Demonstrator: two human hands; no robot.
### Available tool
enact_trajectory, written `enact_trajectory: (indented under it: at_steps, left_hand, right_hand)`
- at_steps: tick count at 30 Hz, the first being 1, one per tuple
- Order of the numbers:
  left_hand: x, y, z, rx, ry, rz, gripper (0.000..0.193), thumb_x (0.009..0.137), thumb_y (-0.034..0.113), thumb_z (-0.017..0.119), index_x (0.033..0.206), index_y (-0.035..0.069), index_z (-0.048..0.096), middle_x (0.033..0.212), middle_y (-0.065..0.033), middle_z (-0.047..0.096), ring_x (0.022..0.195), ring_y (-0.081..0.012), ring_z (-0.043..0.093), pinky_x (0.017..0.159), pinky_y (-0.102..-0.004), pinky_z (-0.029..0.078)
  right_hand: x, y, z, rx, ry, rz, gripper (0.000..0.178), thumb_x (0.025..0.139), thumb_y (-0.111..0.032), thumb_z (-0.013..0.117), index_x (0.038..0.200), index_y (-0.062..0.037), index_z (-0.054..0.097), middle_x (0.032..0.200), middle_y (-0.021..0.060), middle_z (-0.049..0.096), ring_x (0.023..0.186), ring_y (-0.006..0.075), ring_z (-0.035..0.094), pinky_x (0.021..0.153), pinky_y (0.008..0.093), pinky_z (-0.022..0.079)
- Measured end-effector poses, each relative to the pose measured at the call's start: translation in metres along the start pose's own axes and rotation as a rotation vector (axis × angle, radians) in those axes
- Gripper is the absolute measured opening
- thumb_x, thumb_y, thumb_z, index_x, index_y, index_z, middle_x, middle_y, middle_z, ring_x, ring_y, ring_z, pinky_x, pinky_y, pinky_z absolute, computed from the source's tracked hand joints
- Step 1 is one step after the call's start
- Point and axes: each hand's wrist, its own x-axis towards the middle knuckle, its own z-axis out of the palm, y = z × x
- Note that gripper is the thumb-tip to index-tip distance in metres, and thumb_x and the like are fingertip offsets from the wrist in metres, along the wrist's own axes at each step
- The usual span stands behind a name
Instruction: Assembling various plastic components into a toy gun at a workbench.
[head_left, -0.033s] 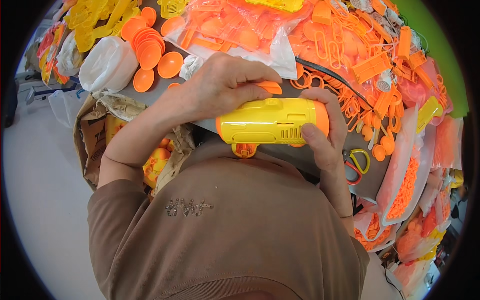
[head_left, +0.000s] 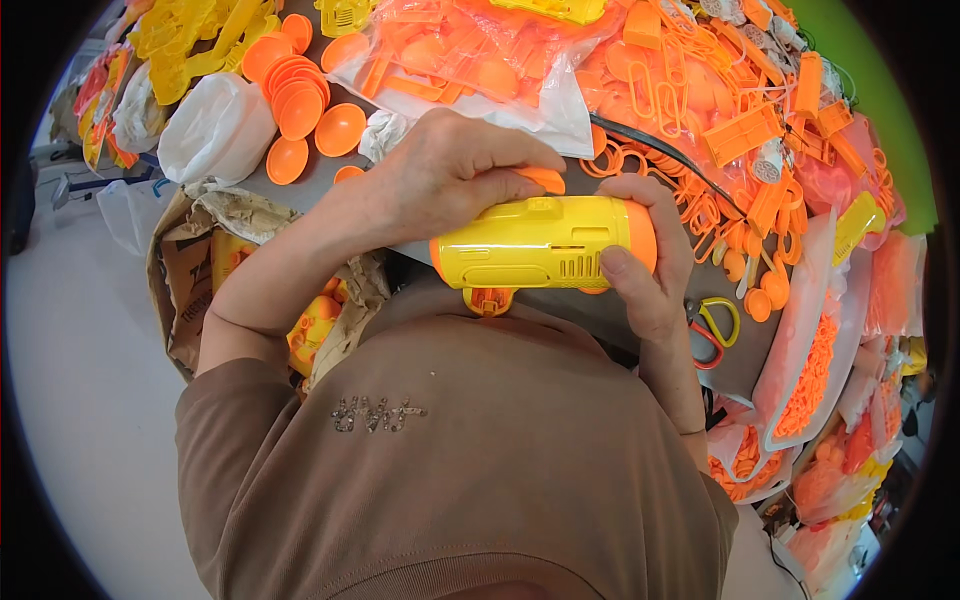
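Observation:
A yellow plastic cylinder-shaped toy body [head_left: 520,245] lies sideways in front of my chest, an orange ring at each end. My right hand [head_left: 655,265] grips its right end, thumb on the near face and fingers over the far side. Below its left part juts a short yellow piece with an orange inside [head_left: 489,301]. Above the body, my left hand [head_left: 435,170] pinches a small orange plastic piece [head_left: 543,179] between thumb and fingers. The piece sits just over the body's upper edge; whether they touch is hard to tell.
Orange half-shells [head_left: 297,108] and a white bag [head_left: 217,130] lie at the far left. Loose orange parts [head_left: 740,135] heap up at the far right. Scissors [head_left: 718,325] rest on the right of the grey table. A brown paper sack [head_left: 185,285] with yellow and orange parts stands left.
The left fingers and the orange piece have shifted very slightly, and the piece's tilt differs a little. The yellow body stays in the right hand, nearly unmoved.

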Motion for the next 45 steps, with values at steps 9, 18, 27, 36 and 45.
enact_trajectory:
  at_steps: [9, 18, 27, 36, 45]
  left_hand:
    - [-0.024, 0.013, 0.006, -0.237, -0.064, -0.126, 0.036, 0.081, 0.011, 0.063, 0.114, -0.003, 0.055, 0.091, -0.0158, 0.065, 0.078, -0.0251, 0.065, 0.067, -0.032, 0.05]
    - [-0.031, 0.0, 0.046, 0.357, 0.14, 0.198, 0.077, 0.056, 0.02, 0.08, 0.118, -0.008, 0.044, 0.1, -0.0197, 0.06, 0.082, -0.033, 0.063, 0.069, -0.0371, 0.052]
    - [-0.031, -0.014, 0.044, 0.21, 0.059, 0.131, 0.075, 0.058, 0.025, 0.08, 0.117, -0.005, 0.046, 0.09, -0.0174, 0.061, 0.076, -0.0326, 0.062, 0.064, -0.0381, 0.051]
    - [-0.037, -0.003, 0.045, 0.116, 0.034, -0.084, 0.058, 0.064, 0.021, 0.079, 0.11, -0.001, 0.052, 0.1, -0.0153, 0.057, 0.088, -0.0312, 0.058, 0.075, -0.0367, 0.049]
    - [-0.031, -0.013, 0.066, 0.011, 0.16, -0.089, 0.061, 0.059, 0.02, 0.083, 0.107, -0.002, 0.053, 0.099, -0.0134, 0.055, 0.086, -0.027, 0.057, 0.075, -0.0336, 0.048]
  right_hand:
    - [0.008, 0.012, 0.009, 0.011, 0.077, 0.037, 0.031, 0.082, -0.022, 0.055, 0.106, -0.0016, 0.053, 0.092, 0.0041, 0.052, 0.081, 0.0094, 0.049, 0.073, 0.0224, 0.039]
    - [0.011, 0.032, 0.017, 0.078, 0.116, 0.114, 0.02, 0.09, -0.019, 0.049, 0.1, -0.002, 0.054, 0.085, 0.0014, 0.053, 0.077, 0.0068, 0.048, 0.068, 0.0203, 0.038]
    - [0.011, 0.033, 0.013, -0.058, 0.094, 0.184, 0.026, 0.091, -0.027, 0.052, 0.098, -0.0022, 0.053, 0.084, 0.0024, 0.055, 0.077, 0.0083, 0.049, 0.068, 0.023, 0.04]
    - [-0.011, 0.033, -0.027, -0.557, 0.155, 0.091, 0.019, 0.089, -0.019, 0.057, 0.097, -0.0018, 0.06, 0.081, 0.0045, 0.057, 0.069, 0.014, 0.053, 0.064, 0.0263, 0.043]
    - [0.051, 0.016, -0.051, -1.048, 0.374, -0.304, 0.019, 0.081, -0.014, 0.065, 0.095, -0.0016, 0.059, 0.081, 0.0085, 0.059, 0.067, 0.0195, 0.057, 0.061, 0.0295, 0.045]
